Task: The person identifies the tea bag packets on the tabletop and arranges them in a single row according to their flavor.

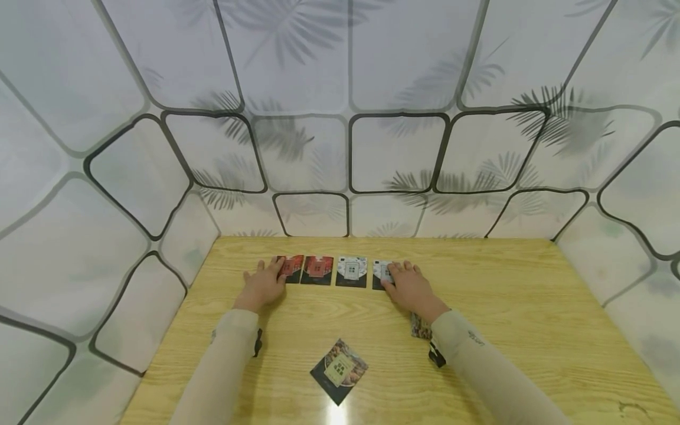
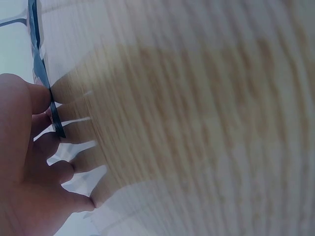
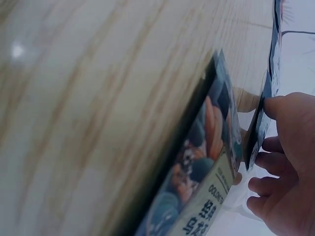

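A row of flat square packets lies toward the back of the table (image 1: 499, 336). My left hand (image 1: 261, 285) rests with spread fingers on the left edge of the leftmost red-and-black packet (image 1: 293, 269). Beside that lies a second red-and-black packet (image 1: 317, 270), then a white-and-black packet (image 1: 351, 271). At the right end, my right hand (image 1: 411, 287) touches another white-and-black packet (image 1: 380, 275), covering its right side. In the right wrist view, the thumb and fingertips meet that packet's near edge (image 3: 258, 125).
A dark packet with a food picture (image 1: 340, 370) lies turned cornerwise near the front. Another patterned packet (image 1: 421, 326) is partly hidden under my right forearm; it shows large in the right wrist view (image 3: 197, 167). Patterned white walls (image 1: 313, 171) enclose the table's back and sides.
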### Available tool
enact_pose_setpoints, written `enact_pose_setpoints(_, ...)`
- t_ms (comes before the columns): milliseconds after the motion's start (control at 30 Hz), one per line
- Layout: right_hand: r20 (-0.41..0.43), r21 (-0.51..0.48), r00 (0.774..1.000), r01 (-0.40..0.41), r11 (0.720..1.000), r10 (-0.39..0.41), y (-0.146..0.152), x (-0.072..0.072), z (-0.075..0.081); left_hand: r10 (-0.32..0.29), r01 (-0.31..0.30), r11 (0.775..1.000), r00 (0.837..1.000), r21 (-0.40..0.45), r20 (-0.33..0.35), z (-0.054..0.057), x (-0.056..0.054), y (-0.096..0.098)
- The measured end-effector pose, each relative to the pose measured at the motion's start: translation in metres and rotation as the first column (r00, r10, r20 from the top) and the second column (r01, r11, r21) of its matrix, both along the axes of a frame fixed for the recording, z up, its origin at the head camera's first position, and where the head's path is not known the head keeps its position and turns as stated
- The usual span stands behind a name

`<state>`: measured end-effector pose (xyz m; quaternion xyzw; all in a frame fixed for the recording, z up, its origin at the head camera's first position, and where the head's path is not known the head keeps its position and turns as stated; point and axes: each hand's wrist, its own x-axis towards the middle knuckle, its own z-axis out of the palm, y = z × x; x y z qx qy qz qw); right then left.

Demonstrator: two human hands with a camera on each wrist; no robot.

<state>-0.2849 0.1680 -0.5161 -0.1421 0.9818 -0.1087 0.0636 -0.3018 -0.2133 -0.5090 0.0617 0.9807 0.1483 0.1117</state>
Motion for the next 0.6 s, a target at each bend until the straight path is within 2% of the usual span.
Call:
enact_pose_setpoints(133, -0.016, -0.006, 1.0, -0.002, 1.0, 0.002, 0.001, 0.0, 0.0, 0.002, -0.002, 1.0, 1.0, -0.003, -0.005, 0.0, 0.001, 0.0)
enact_pose_setpoints(300, -0.046, -0.075, 0.999, 0.007, 0.997, -0.01, 0.01, 0.007, 0.001, 0.0, 0.001, 1.0, 1.0, 0.008, -0.015, -0.001, 0.001, 0.001)
enact_pose_setpoints(400, -0.034, -0.128, 0.999, 0.005, 0.992, -0.01, 0.021, 0.014, 0.003, 0.001, -0.001, 1.0, 1.0, 0.021, -0.018, 0.0, 0.001, 0.001)
enact_pose_setpoints(600, -0.02, -0.182, 0.999, -0.045, 0.982, 0.042, 0.049, 0.037, 0.009, -0.007, 0.007, 1.0, 1.0, 0.001, -0.008, 0.002, 0.002, 0.001)
